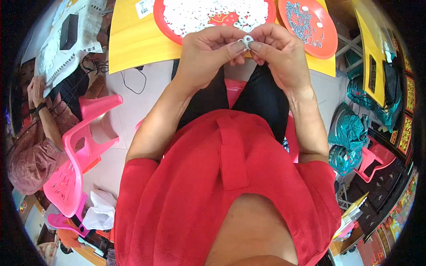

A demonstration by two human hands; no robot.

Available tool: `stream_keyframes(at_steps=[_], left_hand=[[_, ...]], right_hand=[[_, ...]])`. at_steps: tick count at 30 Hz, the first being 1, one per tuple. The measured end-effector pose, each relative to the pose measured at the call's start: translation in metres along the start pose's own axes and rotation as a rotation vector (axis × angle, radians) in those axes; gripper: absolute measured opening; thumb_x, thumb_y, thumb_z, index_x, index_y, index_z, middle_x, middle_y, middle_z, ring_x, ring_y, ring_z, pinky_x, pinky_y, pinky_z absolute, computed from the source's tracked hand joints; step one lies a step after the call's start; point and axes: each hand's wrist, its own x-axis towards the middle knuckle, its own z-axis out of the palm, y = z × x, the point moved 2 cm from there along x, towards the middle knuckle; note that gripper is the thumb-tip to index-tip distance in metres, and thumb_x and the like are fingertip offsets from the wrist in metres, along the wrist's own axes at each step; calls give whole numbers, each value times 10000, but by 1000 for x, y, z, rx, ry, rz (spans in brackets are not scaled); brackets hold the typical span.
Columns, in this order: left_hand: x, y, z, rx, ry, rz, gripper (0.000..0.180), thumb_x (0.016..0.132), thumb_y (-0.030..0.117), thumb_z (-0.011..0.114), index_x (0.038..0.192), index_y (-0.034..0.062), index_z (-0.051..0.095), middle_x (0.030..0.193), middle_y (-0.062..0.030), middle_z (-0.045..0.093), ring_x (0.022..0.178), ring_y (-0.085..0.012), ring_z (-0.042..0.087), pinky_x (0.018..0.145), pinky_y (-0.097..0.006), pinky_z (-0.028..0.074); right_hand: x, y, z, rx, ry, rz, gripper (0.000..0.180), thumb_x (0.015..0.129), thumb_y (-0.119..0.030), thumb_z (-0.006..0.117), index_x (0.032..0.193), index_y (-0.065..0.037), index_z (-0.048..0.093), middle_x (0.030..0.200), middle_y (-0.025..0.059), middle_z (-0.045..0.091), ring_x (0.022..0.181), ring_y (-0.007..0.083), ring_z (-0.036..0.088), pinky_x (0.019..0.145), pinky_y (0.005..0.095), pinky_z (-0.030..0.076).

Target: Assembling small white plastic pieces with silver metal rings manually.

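A small white plastic piece with a round hole [248,39] is pinched between my two hands at the table's near edge. My left hand [207,54] grips it from the left with thumb and fingertips. From the right, my right hand [280,52] closes on the same piece, thumb nearly meeting the other thumb. Just beyond, a red tray [160,27] holds many similar white pieces. To its right an orange-red plate [326,48] carries a heap of small grey metal parts [298,22], too fine to name, and a few white pieces.
Both trays rest on a yellow table [133,42] with a white label [144,8]. At left, another person's hand [36,91] is beside a cloth-covered table with a black box [69,32]. A pink chair [84,146] stands nearby; green bags [348,128] lie at right.
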Motion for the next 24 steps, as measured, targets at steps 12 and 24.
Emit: stream_keyframes(at_steps=[12, 24], left_hand=[[0, 1, 0, 143, -51, 102, 224, 780, 2, 590, 1003, -8, 572, 785, -59, 613, 624, -73, 541, 554, -182, 445], [2, 0, -3, 427, -34, 380, 258, 759, -6, 597, 1016, 13, 592, 759, -42, 599, 691, -107, 550, 620, -209, 439]], right_hand=[[-3, -4, 1, 11, -1, -14, 139, 761, -13, 600, 896, 11, 583, 731, 32, 595, 595, 61, 525, 535, 183, 426], [-4, 0, 3, 24, 13, -43, 101, 770, -2, 593, 871, 9, 592, 695, 35, 588, 555, 56, 515, 501, 164, 424]])
